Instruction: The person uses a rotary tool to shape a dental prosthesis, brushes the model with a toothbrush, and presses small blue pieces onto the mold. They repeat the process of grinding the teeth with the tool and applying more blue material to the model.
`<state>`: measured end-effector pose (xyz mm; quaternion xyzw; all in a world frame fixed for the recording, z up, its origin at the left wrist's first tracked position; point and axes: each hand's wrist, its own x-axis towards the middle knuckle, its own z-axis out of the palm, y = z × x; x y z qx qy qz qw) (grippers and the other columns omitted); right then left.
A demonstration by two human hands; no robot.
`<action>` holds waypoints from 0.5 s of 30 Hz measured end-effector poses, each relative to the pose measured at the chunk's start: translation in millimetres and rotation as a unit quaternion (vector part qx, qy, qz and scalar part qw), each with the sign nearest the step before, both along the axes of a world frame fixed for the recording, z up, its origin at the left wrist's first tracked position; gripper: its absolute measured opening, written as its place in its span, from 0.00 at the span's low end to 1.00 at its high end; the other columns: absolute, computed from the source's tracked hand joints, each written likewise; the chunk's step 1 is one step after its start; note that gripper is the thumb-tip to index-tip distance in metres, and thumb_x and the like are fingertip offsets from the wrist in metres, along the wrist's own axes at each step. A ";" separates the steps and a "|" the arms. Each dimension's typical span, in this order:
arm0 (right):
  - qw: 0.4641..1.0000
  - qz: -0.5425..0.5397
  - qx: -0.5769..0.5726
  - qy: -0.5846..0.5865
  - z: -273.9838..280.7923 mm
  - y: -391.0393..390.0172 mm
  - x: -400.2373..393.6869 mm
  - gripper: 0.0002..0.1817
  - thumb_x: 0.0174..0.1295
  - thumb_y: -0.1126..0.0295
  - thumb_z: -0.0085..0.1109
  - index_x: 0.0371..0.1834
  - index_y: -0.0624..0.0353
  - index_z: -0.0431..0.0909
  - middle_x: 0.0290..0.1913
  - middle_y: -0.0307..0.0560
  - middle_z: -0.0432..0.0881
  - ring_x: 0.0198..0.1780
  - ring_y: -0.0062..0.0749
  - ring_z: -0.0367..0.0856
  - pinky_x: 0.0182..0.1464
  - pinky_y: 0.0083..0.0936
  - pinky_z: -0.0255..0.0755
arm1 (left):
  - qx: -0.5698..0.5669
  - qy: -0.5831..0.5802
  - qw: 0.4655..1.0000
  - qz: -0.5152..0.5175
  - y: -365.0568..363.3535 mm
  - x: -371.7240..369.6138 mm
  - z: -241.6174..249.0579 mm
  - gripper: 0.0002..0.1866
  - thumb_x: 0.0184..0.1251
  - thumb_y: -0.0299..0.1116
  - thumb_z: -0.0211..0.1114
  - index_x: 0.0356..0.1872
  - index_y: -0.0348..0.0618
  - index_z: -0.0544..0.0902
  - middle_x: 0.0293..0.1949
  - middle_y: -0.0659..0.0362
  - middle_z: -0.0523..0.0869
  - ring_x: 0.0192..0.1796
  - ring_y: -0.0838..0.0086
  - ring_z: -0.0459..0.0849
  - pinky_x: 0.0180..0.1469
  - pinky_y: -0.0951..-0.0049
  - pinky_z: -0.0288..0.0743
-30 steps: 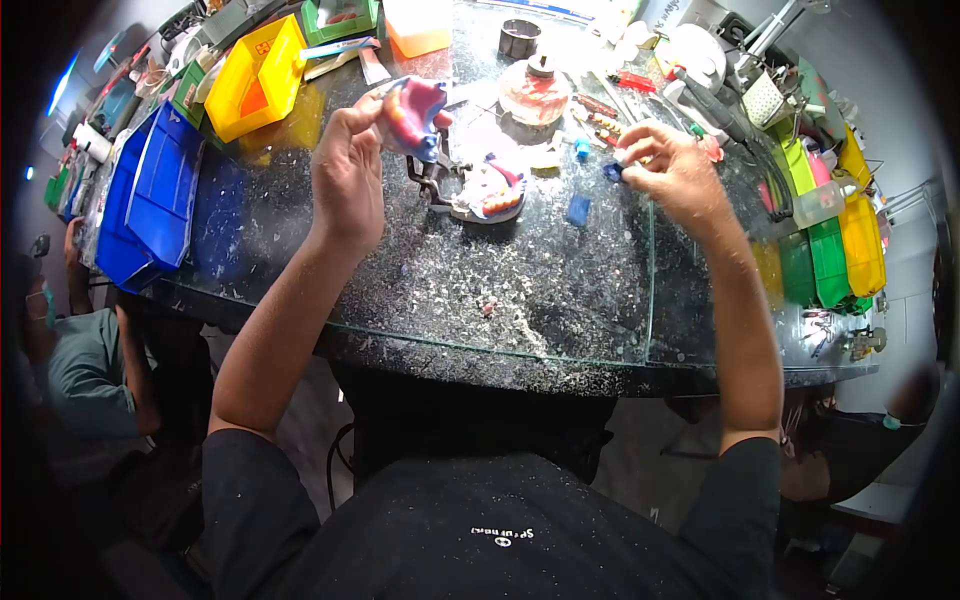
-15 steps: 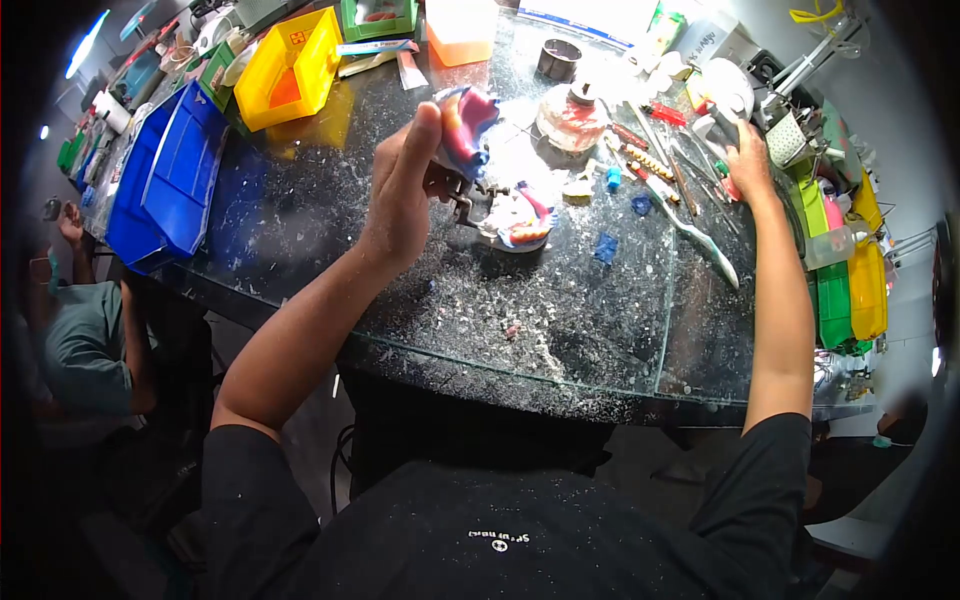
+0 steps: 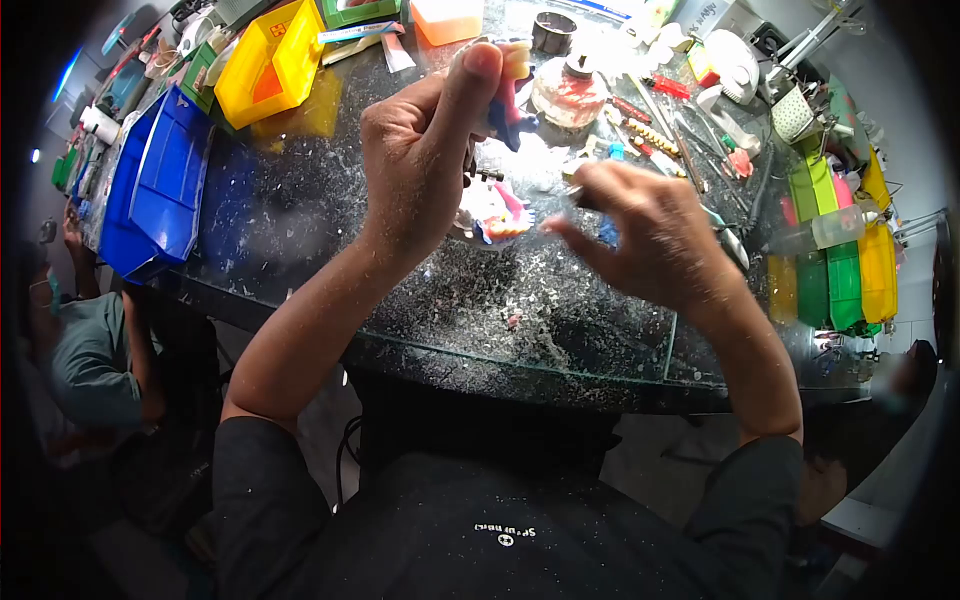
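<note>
My left hand (image 3: pixel 425 150) is closed on the upper half of a dental model (image 3: pixel 508 95), raised above the bench, with blue and pink wax and pale teeth showing. The lower half (image 3: pixel 497 215) sits below it on the bench, and a dark metal hinge (image 3: pixel 485 175) shows between them. My right hand (image 3: pixel 650 225) is over the bench to the right of the model, not touching it. Its fingers are curled, its thumb points left, and a small dark thing shows at the fingertips, too blurred to name.
A glass burner with red stains (image 3: pixel 570 95) and a dark ring (image 3: pixel 553 33) stand behind. Tools (image 3: pixel 690 150) lie at the right. Blue (image 3: pixel 165 190) and yellow bins (image 3: pixel 270 65) are at the left, green and yellow bins (image 3: pixel 845 275) at the right. Other people sit at both sides.
My right hand has come left from the tools to near the model. My left hand has moved a little right and turned the upper half, so its teeth now face differently.
</note>
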<state>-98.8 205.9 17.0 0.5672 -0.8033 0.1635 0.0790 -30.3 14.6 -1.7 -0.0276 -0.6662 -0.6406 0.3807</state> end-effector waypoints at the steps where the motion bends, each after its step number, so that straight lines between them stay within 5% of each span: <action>1: 0.998 0.005 0.058 0.007 -0.1 -4.4 7.8 0.22 0.60 0.51 0.62 0.36 0.61 0.76 0.27 0.46 0.80 0.27 0.38 0.83 0.29 0.34 0.76 | -0.006 -0.003 1.000 0.007 0.5 3.6 0.1 0.27 0.69 0.56 0.59 0.39 0.37 0.87 0.24 0.62 0.85 0.25 0.89 0.76 0.26 0.87 0.64; 2: 0.997 -0.011 0.070 0.038 -3.3 -9.6 13.1 0.29 0.55 0.41 0.62 0.32 0.61 0.76 0.25 0.45 0.79 0.27 0.38 0.83 0.29 0.33 0.76 | -0.012 -0.005 1.000 0.014 0.9 6.8 0.5 0.27 0.69 0.56 0.58 0.39 0.37 0.87 0.24 0.62 0.85 0.24 0.90 0.75 0.25 0.87 0.62; 6: 0.993 -0.038 0.094 0.066 -3.0 -22.8 21.5 0.33 0.50 0.35 0.62 0.23 0.61 0.77 0.21 0.45 0.78 0.25 0.38 0.83 0.27 0.33 0.75 | -0.019 0.002 0.999 0.031 1.5 9.5 1.3 0.27 0.69 0.55 0.59 0.39 0.37 0.87 0.23 0.62 0.85 0.24 0.89 0.76 0.25 0.87 0.64; 12: 0.983 -0.058 0.153 0.077 11.3 -30.5 27.7 0.31 0.54 0.36 0.58 0.20 0.57 0.83 0.18 0.48 0.79 0.23 0.38 0.84 0.24 0.31 0.75 | -0.028 0.034 0.999 0.011 3.9 9.6 2.3 0.26 0.67 0.53 0.62 0.35 0.35 0.87 0.24 0.60 0.86 0.28 0.86 0.82 0.29 0.87 0.71; 15: 0.982 -0.060 0.156 0.086 11.1 -31.1 28.5 0.31 0.54 0.37 0.59 0.19 0.57 0.84 0.16 0.47 0.79 0.22 0.38 0.84 0.24 0.30 0.74 | -0.059 -0.002 0.998 -0.006 0.9 12.5 -1.2 0.27 0.72 0.53 0.54 0.37 0.34 0.85 0.37 0.53 0.87 0.47 0.75 0.84 0.53 0.76 0.73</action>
